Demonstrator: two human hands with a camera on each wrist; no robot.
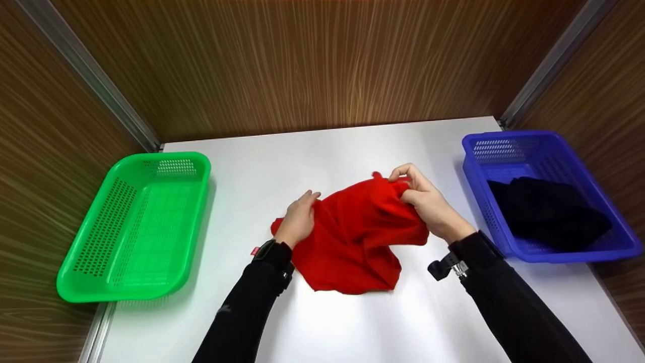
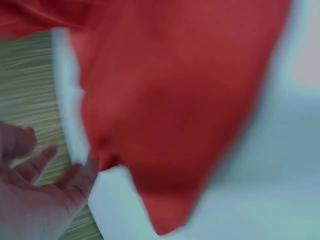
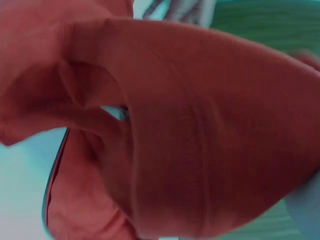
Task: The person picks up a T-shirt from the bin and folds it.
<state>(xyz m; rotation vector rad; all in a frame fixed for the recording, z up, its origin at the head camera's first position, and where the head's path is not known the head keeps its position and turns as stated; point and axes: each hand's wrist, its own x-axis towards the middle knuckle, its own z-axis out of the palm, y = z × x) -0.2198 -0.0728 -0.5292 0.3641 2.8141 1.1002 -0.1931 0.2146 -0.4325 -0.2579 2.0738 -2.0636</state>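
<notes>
1. We found the red cloth (image 1: 355, 237) lying crumpled in the middle of the white table (image 1: 332, 151), between the green basket (image 1: 136, 227) on our left and the blue basket (image 1: 549, 196) on our right, and well apart from both.
2. We judged the work to be at an early stage: the cloth was bunched and uneven, with no neat fold in it, and it sat in neither basket.
3. The green basket held nothing that we could see, while a dark garment (image 1: 549, 212) lay heaped in the blue one.
4. What was left, as far as we could judge, was to straighten or fold the cloth and put it away; which basket it belonged in we could not tell.
5. Our left hand (image 1: 298, 219) lay on the cloth's left edge, palm down. In the head view its fingers looked fairly straight, pressing rather than gripping. The left wrist view was blurred, showing loosely spread fingers (image 2: 45, 160) beside a hanging corner of the fabric.
6. Our right hand (image 1: 426, 201) was raised a little off the table at the cloth's far right corner, fingers curled and thumb closed against them, pinching a gather of the fabric and lifting it.
7. Both forearms, in black sleeves, reached forward from the near edge, angled slightly inward toward the cloth.
8. The right wrist view was filled with red folds, so it added nothing about the grip.
</notes>
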